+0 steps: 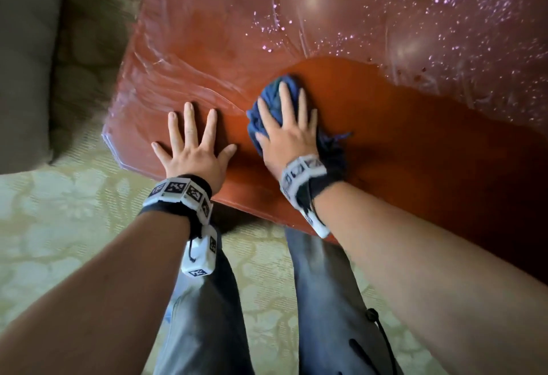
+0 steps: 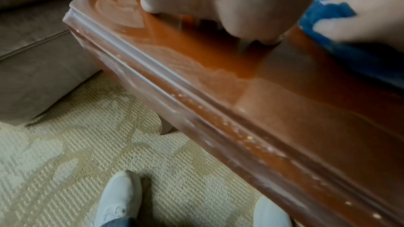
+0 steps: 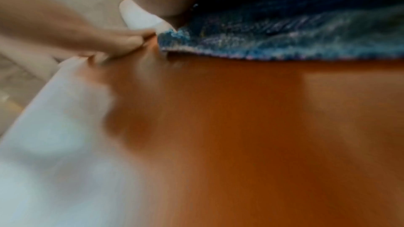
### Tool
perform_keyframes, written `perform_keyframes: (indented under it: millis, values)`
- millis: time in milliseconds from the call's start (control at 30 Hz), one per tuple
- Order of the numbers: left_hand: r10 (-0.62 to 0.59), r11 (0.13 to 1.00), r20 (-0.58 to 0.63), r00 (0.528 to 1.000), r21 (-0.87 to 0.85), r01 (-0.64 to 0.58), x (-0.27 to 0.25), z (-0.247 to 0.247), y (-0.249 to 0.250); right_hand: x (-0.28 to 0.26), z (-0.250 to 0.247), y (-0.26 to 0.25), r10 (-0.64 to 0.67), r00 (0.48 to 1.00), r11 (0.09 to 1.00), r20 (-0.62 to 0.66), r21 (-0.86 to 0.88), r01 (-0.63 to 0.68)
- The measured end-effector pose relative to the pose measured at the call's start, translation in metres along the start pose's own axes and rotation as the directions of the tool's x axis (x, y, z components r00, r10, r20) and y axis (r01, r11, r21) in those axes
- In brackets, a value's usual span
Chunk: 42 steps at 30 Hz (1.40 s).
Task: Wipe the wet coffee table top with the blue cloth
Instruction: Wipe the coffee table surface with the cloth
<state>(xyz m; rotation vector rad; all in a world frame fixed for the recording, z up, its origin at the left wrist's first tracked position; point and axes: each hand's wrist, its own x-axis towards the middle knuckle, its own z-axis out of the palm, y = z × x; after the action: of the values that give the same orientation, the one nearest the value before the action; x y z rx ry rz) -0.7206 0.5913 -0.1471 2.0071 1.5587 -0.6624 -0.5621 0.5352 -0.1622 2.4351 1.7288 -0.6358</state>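
Observation:
The reddish-brown coffee table top (image 1: 385, 143) fills the upper right of the head view. Water drops and smears glisten across its far part (image 1: 444, 19), while the near part looks darker and smooth. A bunched blue cloth (image 1: 271, 99) lies on the top, and my right hand (image 1: 286, 125) presses flat on it with straight, spread fingers. My left hand (image 1: 192, 140) lies flat on the bare table just left of the cloth, fingers spread. In the left wrist view the blue cloth (image 2: 328, 16) shows at the upper right. The right wrist view is blurred, with the blue cloth (image 3: 284, 37) above the table top (image 3: 240, 127).
A grey-brown sofa (image 1: 29, 63) stands left of the table's corner (image 1: 109, 137). Patterned pale carpet (image 1: 74, 226) covers the floor. My legs in grey trousers (image 1: 207, 315) stand at the table's moulded front edge (image 2: 196, 106), with white shoes (image 2: 119, 198) on the carpet.

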Motion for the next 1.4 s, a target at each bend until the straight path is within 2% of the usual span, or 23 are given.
perform_keyframes:
  millis: [67,167,300,400,500,567,633,700,800,867,967,1033,1100,1167,1267,1333,1400]
  values:
    - [0.048,0.999,0.004,0.999,0.025,-0.048,0.007,-0.006,-0.013,-0.033,0.010,0.007,-0.001,0.999,1.000,0.046,-0.015,0.002]
    - [0.092,0.995,0.014,0.996,0.034,-0.092,0.012,-0.013,-0.035,-0.064,0.011,0.031,0.117,0.983,0.993,0.144,-0.025,-0.115]
    - [0.131,0.991,-0.015,0.991,0.013,-0.131,0.018,-0.018,-0.060,-0.021,-0.004,0.025,0.336,0.941,0.942,0.038,0.017,-0.336]
    - [0.134,0.991,-0.055,0.989,-0.008,-0.135,0.020,-0.018,-0.071,0.035,-0.013,-0.011,0.400,0.916,0.916,-0.025,0.048,-0.399]
    - [0.094,0.995,-0.072,0.993,-0.037,-0.097,0.020,-0.018,-0.082,0.062,-0.012,-0.059,0.313,0.949,0.949,-0.027,0.034,-0.312]
    - [0.040,0.997,-0.084,0.996,-0.059,-0.045,0.019,-0.017,-0.089,0.050,-0.004,-0.081,0.174,0.984,0.985,-0.035,0.005,-0.174]
    - [-0.020,0.996,-0.076,0.997,-0.092,0.013,0.016,-0.016,-0.092,0.020,0.005,-0.083,0.027,1.000,0.999,-0.016,-0.039,-0.028]
    - [-0.069,0.991,-0.061,0.996,-0.119,0.061,0.013,-0.014,-0.091,-0.009,0.009,-0.062,-0.029,0.999,0.997,0.040,-0.065,0.031]
    - [-0.102,0.985,-0.064,0.993,-0.143,0.093,0.010,-0.012,-0.086,-0.021,0.001,-0.022,0.035,0.993,0.995,0.111,-0.092,-0.025]
    - [-0.114,0.982,-0.072,0.991,-0.161,0.101,0.010,-0.011,-0.085,0.001,-0.008,-0.013,0.092,0.993,0.992,0.079,-0.089,-0.085]
    - [-0.136,0.976,-0.069,0.988,-0.182,0.121,0.009,-0.010,-0.085,0.054,-0.019,-0.033,0.132,0.991,0.990,-0.002,-0.053,-0.132]
    - [-0.157,0.970,-0.070,0.985,-0.196,0.141,0.007,-0.009,-0.084,0.080,-0.020,-0.062,0.110,0.994,0.993,-0.026,-0.040,-0.111]
    - [-0.192,0.957,-0.073,0.979,-0.235,0.170,0.007,-0.006,-0.082,0.086,-0.017,-0.092,0.015,0.999,0.997,-0.030,-0.069,-0.017]
    - [-0.250,0.934,-0.077,0.965,-0.281,0.219,0.005,-0.002,-0.079,0.074,-0.009,-0.107,-0.146,0.989,0.983,-0.001,-0.112,0.145]
    - [-0.326,0.901,-0.084,0.942,-0.328,0.282,0.003,0.001,-0.069,0.043,-0.001,-0.087,-0.363,0.930,0.915,0.057,-0.166,0.368]
    - [-0.371,0.868,-0.069,0.926,-0.380,0.319,0.001,0.003,-0.062,0.035,-0.004,-0.060,-0.411,0.905,0.885,0.109,-0.189,0.425]
    - [-0.400,0.845,-0.061,0.915,-0.412,0.341,-0.003,0.006,-0.053,0.042,-0.014,-0.042,-0.390,0.910,0.889,0.144,-0.199,0.412]
